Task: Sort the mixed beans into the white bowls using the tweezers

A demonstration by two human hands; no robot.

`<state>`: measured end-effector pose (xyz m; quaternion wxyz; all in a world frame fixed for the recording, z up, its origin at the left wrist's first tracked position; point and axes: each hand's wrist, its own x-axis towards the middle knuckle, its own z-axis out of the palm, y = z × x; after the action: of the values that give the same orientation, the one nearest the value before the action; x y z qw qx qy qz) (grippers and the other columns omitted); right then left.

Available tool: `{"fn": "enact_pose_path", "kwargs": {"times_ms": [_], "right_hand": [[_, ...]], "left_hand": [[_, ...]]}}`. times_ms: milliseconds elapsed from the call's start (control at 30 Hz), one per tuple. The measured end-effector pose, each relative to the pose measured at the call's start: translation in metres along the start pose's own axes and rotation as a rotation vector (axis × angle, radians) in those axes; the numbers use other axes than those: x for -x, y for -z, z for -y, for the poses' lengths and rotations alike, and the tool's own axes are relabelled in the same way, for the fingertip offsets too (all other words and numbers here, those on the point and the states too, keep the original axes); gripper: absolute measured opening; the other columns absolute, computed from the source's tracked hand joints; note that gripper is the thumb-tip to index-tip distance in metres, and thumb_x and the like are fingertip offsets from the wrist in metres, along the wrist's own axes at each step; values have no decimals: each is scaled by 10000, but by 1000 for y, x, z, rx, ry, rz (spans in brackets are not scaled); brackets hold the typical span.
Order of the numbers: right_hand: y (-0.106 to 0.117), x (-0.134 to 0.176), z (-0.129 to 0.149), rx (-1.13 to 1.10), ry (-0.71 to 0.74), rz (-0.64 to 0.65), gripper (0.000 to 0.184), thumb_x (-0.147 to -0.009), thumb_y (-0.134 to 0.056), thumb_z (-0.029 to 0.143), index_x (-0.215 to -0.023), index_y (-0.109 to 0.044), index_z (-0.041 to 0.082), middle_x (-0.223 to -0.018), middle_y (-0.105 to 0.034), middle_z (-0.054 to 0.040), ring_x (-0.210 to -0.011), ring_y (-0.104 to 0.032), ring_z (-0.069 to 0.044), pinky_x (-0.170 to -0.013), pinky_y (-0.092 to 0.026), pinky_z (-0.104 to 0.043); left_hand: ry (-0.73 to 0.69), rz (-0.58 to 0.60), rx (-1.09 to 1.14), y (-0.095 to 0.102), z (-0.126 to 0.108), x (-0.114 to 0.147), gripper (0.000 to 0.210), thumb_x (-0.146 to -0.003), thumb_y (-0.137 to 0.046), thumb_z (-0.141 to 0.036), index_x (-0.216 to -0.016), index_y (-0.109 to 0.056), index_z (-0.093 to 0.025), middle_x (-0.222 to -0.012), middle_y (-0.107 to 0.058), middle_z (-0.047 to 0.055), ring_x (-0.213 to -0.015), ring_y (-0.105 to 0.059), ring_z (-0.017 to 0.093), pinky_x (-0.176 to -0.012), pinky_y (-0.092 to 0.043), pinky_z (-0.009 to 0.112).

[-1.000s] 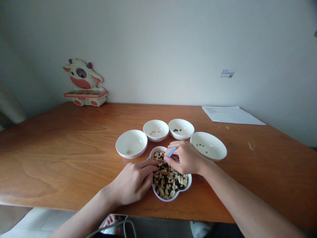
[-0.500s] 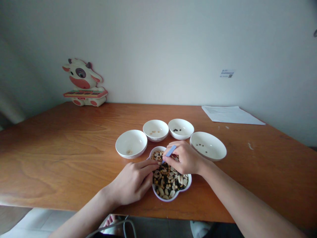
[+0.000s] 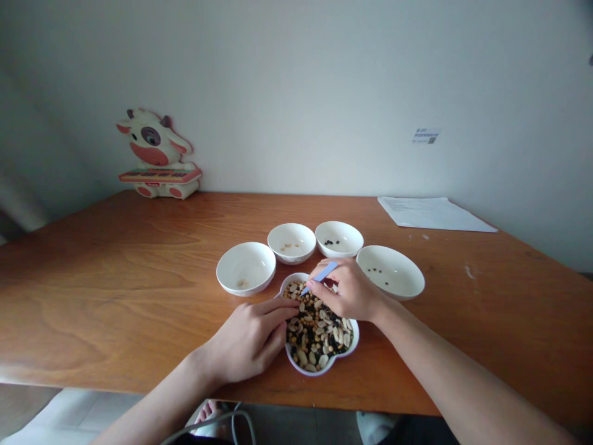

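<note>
A lobed white dish with a pale purple rim (image 3: pixel 315 373) holds a mix of shelled peanuts (image 3: pixel 323 360), small yellow beans or kernels, and dark beans. My right hand (image 3: pixel 347 289) pinches light purple tweezers (image 3: pixel 324 272), their tip down among the beans on the far side of the dish. My left hand (image 3: pixel 254 337) lies over the dish's left edge, its fingers stretched out and their tips at the mix, close to the tweezers' tip. Whether anything sits between the tweezers' tips is too small to tell.
Four white bowls arc behind the dish: a left bowl (image 3: pixel 245 269) with pale pieces, one (image 3: pixel 291 238) with yellowish pieces, one (image 3: pixel 340 235) with black beans, and a right bowl (image 3: pixel 393 269) with small brown beans. A cow toy keyboard (image 3: pixel 160 176) and papers (image 3: pixel 430 213) stand farther back.
My right hand has shifted slightly away from me, and the tweezers' tip has moved up and a little left in the dish. The left hand has stayed in place.
</note>
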<state>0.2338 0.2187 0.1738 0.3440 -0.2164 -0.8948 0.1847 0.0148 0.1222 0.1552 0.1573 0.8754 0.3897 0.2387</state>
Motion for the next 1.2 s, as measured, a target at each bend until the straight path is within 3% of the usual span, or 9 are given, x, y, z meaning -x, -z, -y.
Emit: {"fn": "enact_pose_path", "kwargs": {"times_ms": [300, 467, 1200], "right_hand": [[-5, 1, -4, 142, -60, 2, 207, -911, -577, 234, -802, -740, 167, -832, -755, -59, -758, -671, -173, -727, -511, -315], [-3, 0, 0, 214, -98, 78, 230, -887, -593, 246, -718, -725, 163, -723, -717, -59, -714, -637, -178, -701, -488, -317], [-1, 0, 1, 172, -85, 14, 234, -877, -586, 236, -685, -700, 168, -663, -690, -59, -685, -629, -181, -679, -480, -304]], "left_hand": [[2, 5, 9, 0, 0, -1, 338, -980, -398, -117, -1245, -608, -123, -1278, -658, 120, -1153, -646, 254, -980, -563, 425], [12, 4, 3, -1, 1, -1, 338, -978, -397, -121, -1234, -618, -121, -1279, -659, 122, -1152, -648, 257, -974, -568, 424], [11, 5, -2, -1, 1, 0, 341, -984, -393, -128, -1246, -611, -105, -1281, -657, 121, -1148, -648, 247, -985, -560, 409]]}}
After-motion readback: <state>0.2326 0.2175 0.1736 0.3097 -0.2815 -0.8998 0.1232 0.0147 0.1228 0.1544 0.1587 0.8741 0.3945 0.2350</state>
